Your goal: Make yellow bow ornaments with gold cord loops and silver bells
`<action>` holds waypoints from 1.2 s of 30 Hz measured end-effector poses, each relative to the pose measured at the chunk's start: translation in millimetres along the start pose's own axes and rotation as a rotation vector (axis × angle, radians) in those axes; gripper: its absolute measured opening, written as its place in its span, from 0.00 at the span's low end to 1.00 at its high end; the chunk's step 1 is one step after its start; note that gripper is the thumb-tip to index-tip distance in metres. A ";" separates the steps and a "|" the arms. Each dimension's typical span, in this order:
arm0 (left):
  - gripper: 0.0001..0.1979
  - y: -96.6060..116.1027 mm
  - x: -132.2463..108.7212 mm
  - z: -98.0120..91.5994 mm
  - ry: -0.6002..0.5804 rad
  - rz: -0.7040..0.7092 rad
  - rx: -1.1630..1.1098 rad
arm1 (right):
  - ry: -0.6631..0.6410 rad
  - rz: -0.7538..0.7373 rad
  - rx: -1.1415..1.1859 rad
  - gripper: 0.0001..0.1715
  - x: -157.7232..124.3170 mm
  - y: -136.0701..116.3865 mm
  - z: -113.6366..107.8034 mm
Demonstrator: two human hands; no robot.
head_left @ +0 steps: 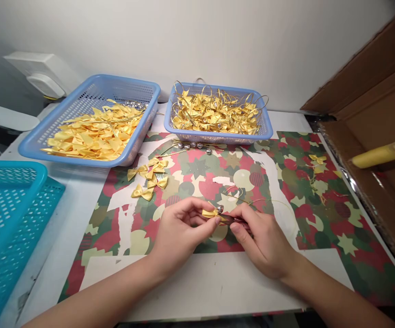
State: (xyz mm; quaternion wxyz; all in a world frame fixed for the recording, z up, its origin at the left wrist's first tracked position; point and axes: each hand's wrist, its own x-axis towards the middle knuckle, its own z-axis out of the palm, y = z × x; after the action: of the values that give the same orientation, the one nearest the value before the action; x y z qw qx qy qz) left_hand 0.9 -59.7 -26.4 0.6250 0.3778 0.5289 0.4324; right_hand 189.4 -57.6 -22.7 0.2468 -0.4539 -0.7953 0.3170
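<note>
My left hand (180, 230) and my right hand (260, 237) meet over the patterned paper mat (320, 218). Together they pinch a small yellow ribbon bow (211, 213) with a silver bell (219, 209) at its middle. A thin gold cord loop (279, 205) trails to the right from the bow. Several loose yellow bows (149, 177) lie on the mat ahead and to the left. A few silver bells (193, 146) lie in front of the far basket.
A light-blue basket (64, 146) of plain yellow bows stands at the back left. A second light-blue basket (267, 125) holds bows with gold cord loops. A teal basket (12, 200) sits at the left edge. A cardboard box (375, 114) and a yellow glue stick (382, 155) are on the right.
</note>
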 end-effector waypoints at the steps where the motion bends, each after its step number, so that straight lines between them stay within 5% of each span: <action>1: 0.08 -0.6 -0.2 -0.1 0.001 0.017 0.009 | 0.007 -0.001 -0.004 0.09 -0.2 -0.4 -0.2; 26: 0.05 -4.5 0.4 -1.2 -0.048 0.047 0.109 | 0.002 0.125 0.132 0.10 -3.1 1.2 6.1; 36: 0.05 -6.1 7.3 -4.4 -0.097 -0.005 0.240 | 0.005 0.225 -0.020 0.14 -0.1 0.5 13.3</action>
State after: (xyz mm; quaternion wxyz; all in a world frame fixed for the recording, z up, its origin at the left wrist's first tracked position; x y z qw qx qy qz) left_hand -2.1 -54.8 -35.2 0.6009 0.4691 0.5470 0.3458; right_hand 180.7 -61.2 -32.1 0.2071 -0.5434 -0.7419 0.3337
